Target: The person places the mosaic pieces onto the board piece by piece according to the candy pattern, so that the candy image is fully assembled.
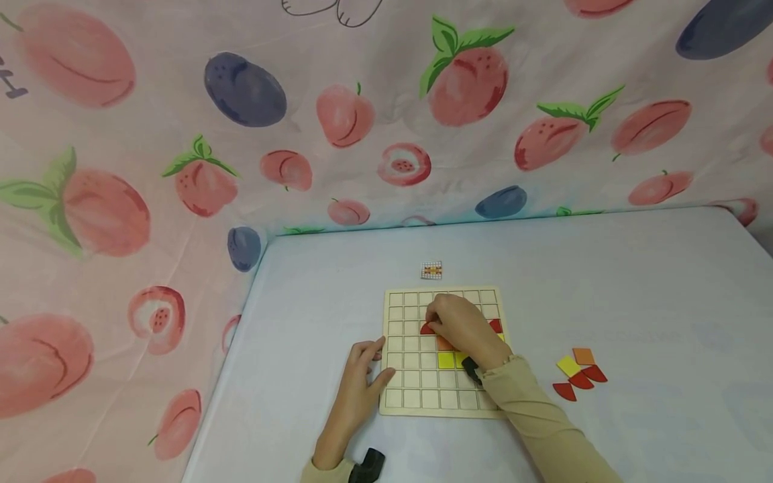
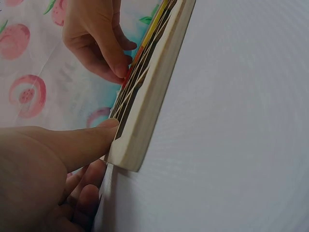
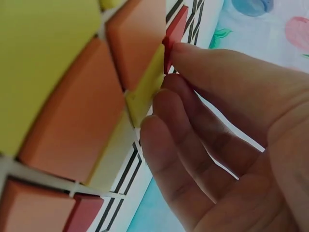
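A pale wooden grid board (image 1: 413, 397) lies flat on the table. At its left edge is my left hand (image 1: 357, 384), the thumb resting on the board's rim and the fingers against the side. My right hand (image 1: 464, 327) reaches over the grid and pinches a red quarter-circle tile (image 1: 425, 329) down at a cell, thumb on its edge in the right wrist view. Just below it sit an orange tile (image 1: 444, 343) and a yellow tile (image 1: 445, 361). Another red tile (image 1: 496, 325) shows right of the hand. The hand and forearm hide part of the grid.
Loose tiles lie on the table right of the board: an orange square (image 1: 583, 356), a yellow square (image 1: 568, 366) and several red quarter-circles (image 1: 564, 392). A small pattern card (image 1: 431, 270) lies beyond the board. Fruit-printed cloth (image 1: 344, 114) borders the table's back and left.
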Available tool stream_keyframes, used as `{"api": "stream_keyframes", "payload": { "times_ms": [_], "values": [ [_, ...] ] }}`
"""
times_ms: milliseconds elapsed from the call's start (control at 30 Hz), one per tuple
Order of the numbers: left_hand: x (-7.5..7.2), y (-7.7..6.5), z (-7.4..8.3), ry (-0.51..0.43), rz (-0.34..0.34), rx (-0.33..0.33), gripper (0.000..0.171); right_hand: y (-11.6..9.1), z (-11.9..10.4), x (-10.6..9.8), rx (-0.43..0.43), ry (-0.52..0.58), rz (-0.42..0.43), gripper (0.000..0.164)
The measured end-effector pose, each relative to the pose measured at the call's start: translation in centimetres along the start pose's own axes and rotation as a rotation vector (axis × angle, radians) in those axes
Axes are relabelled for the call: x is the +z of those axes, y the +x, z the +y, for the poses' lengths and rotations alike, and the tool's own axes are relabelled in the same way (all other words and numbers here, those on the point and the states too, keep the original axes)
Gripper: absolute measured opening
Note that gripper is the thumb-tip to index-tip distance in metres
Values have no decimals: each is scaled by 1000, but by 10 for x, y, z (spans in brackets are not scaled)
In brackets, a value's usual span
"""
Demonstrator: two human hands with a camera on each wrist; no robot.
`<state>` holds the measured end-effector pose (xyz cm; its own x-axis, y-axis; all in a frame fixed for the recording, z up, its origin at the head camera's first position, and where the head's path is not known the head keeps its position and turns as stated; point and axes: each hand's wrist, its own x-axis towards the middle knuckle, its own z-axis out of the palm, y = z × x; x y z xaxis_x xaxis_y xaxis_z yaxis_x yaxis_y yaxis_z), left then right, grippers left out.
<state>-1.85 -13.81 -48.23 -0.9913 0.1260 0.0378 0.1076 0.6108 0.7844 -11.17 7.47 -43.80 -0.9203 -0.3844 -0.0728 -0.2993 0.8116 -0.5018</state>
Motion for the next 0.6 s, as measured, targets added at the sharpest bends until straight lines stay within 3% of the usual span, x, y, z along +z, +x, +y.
{"api": "stream_keyframes", "payload": {
  "times_ms": [300, 600],
  "values": [
    [-1, 1, 1, -5, -4, 3, 56, -1, 0, -2, -13, -31, 5, 5],
    [-1, -1, 2, -4, -3, -3, 57, -23, 3, -15, -23, -13, 62, 11]
  ]
}}
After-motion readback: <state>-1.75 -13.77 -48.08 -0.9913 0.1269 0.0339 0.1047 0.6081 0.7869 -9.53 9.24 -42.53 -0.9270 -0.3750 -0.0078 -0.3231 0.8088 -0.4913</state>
